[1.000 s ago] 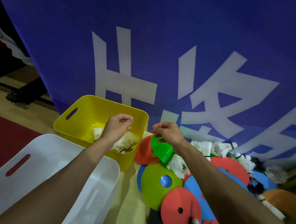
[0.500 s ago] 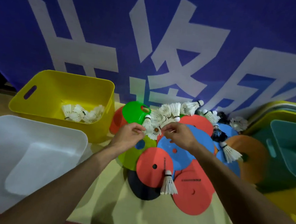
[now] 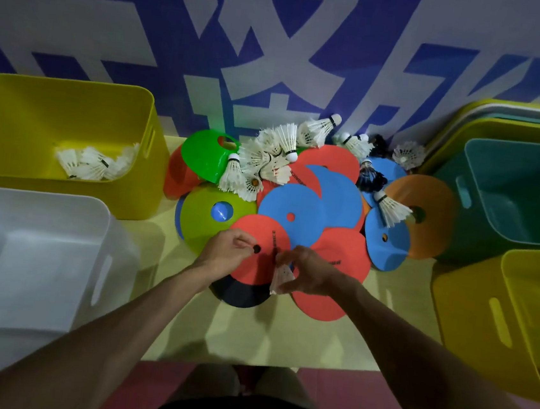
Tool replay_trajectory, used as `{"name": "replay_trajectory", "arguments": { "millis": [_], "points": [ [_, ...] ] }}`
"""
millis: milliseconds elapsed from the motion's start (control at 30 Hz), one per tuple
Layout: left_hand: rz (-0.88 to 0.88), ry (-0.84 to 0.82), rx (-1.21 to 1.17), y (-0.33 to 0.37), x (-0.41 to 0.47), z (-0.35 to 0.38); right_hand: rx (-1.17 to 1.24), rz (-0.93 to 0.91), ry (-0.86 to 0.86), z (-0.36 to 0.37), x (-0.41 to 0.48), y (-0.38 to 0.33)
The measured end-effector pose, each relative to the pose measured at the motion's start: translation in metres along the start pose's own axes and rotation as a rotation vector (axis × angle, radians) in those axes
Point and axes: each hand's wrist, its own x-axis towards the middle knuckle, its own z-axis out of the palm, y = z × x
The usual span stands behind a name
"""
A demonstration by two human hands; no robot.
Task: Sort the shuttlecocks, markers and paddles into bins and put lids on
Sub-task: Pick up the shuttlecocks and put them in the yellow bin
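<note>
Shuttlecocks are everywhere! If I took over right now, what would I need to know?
Right hand: pinches a blurred white feather shuttlecock at the pile's near edge.
Left hand: fingers curled over a red flat disc marker; I cannot tell if it holds anything.
Done: a few white shuttlecocks lie in the rear-left yellow plastic bin.
Left: loose shuttlecocks lie on the coloured disc markers. The white plastic bin and teal plastic bin look empty. No bin has a lid on.

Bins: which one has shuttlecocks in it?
The left yellow bin, shuttlecocks lying in it; the white bin, teal bin and near-right yellow bin show none.
</note>
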Motion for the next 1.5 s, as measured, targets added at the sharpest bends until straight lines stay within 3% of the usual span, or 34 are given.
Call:
{"name": "replay_trajectory", "arguments": {
  "millis": [367,567,1000,1133,1333,1500],
  "points": [
    [0.002,-0.013,0.006,-0.002,0.006,-0.007,-0.188,-0.024,-0.001,-0.011,-0.005,0.006],
    [0.041,0.035,-0.005,0.012,0.021,-0.026,-0.197,-0.076,0.159,-0.040,0.005,-0.008],
    [0.123,0.207,-0.108,0.033,0.071,-0.085,0.122,0.020,0.514,-0.113,0.056,-0.048],
    [0.131,0.263,0.040,0.026,0.093,-0.085,0.148,0.034,0.552,-0.132,0.081,-0.059],
    [0.141,0.260,0.215,0.024,0.114,-0.074,0.436,0.136,0.554,-0.145,0.113,-0.066],
    [0.151,0.279,0.162,0.020,0.126,-0.068,0.562,0.180,0.515,-0.146,0.119,-0.063]
  ]
}}
